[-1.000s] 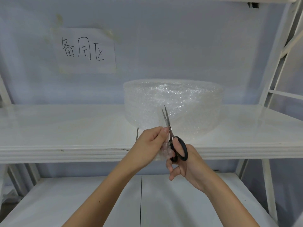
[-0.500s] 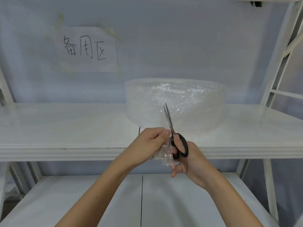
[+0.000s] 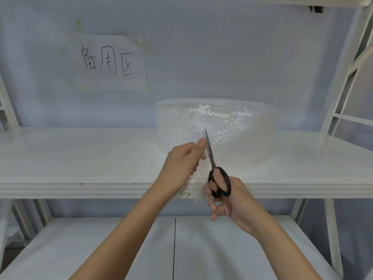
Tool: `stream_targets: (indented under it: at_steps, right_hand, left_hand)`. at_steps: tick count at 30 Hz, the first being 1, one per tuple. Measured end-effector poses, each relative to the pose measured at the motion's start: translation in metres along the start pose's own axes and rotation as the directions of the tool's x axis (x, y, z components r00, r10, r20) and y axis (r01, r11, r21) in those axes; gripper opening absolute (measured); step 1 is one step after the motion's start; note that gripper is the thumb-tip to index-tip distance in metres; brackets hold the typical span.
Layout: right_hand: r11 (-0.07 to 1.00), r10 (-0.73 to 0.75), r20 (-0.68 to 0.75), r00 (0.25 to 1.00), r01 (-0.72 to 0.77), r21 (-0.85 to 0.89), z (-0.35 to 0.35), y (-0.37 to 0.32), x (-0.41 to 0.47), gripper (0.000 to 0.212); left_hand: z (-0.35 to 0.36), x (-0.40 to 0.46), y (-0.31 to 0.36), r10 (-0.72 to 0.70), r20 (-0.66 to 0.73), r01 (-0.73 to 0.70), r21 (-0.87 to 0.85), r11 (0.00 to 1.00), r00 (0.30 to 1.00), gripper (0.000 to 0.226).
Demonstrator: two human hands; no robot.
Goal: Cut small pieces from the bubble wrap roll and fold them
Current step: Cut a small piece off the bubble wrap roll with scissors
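Observation:
A clear bubble wrap roll stands on the white middle shelf. A loose strip of bubble wrap hangs from it over the shelf's front edge. My left hand pinches that strip near its top, just left of the blades. My right hand grips black-handled scissors, fingers through the loops. The blades point up and slightly left, nearly closed, against the strip in front of the roll.
A paper sign with handwriting is taped to the back wall. A lower white shelf lies under my arms. White frame posts rise on the right. A small black scribble marks the shelf's front edge.
My left hand has risen along the strip toward the blade tips. The crumpled wrap it held low beside the handles now hangs stretched out. The scissors hold nearly the same place.

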State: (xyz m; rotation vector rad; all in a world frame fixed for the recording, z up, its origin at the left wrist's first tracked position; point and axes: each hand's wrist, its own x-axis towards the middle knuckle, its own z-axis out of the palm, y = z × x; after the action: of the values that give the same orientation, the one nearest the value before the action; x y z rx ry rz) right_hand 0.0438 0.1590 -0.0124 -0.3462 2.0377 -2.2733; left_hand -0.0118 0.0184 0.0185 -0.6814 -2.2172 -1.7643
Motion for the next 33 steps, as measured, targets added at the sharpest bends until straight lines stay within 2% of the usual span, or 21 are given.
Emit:
stream_targets:
  at_steps: [2, 5, 11, 14, 18, 22, 27, 33]
  right_hand:
    - [1.0, 0.001, 0.0, 1.0, -0.001, 0.008, 0.0, 0.0, -0.001, 0.045]
    - [1.0, 0.005, 0.001, 1.0, -0.005, 0.008, 0.0, 0.0, -0.002, 0.046]
    - [0.999, 0.029, 0.007, 1.0, -0.029, 0.016, -0.002, -0.001, -0.001, 0.056]
    - [0.999, 0.032, 0.008, 0.999, -0.032, 0.005, -0.002, -0.003, 0.0, 0.05]
    - [0.999, 0.014, 0.001, 1.0, -0.014, -0.028, -0.002, -0.005, 0.002, 0.054]
    - [0.999, -0.006, 0.01, 1.0, 0.007, -0.051, -0.002, -0.007, 0.001, 0.045]
    - [0.999, 0.003, 0.001, 1.0, -0.003, -0.033, -0.004, -0.008, 0.001, 0.054]
    - [0.999, -0.006, -0.009, 1.0, 0.005, -0.054, -0.003, -0.01, 0.002, 0.048]
  left_hand:
    - [0.004, 0.0, -0.001, 0.04, 0.0, -0.04, 0.018, 0.999, 0.999, 0.04]
    - [0.007, 0.0, -0.004, 0.054, -0.021, -0.053, 0.047, 0.997, 0.998, 0.035]
    - [0.008, -0.003, -0.007, 0.08, -0.023, -0.077, 0.096, 0.992, 0.997, 0.037]
    - [0.008, -0.004, -0.009, 0.095, 0.005, -0.095, 0.107, 0.99, 0.995, 0.038]
    - [0.008, -0.004, -0.01, 0.098, 0.016, -0.099, 0.087, 0.991, 0.995, 0.038]
    - [0.009, -0.004, -0.01, 0.102, 0.014, -0.103, 0.088, 0.991, 0.995, 0.039]
    - [0.011, -0.006, -0.011, 0.1, 0.026, -0.102, 0.078, 0.992, 0.995, 0.039]
    - [0.01, -0.007, -0.011, 0.095, 0.033, -0.097, 0.081, 0.992, 0.995, 0.039]
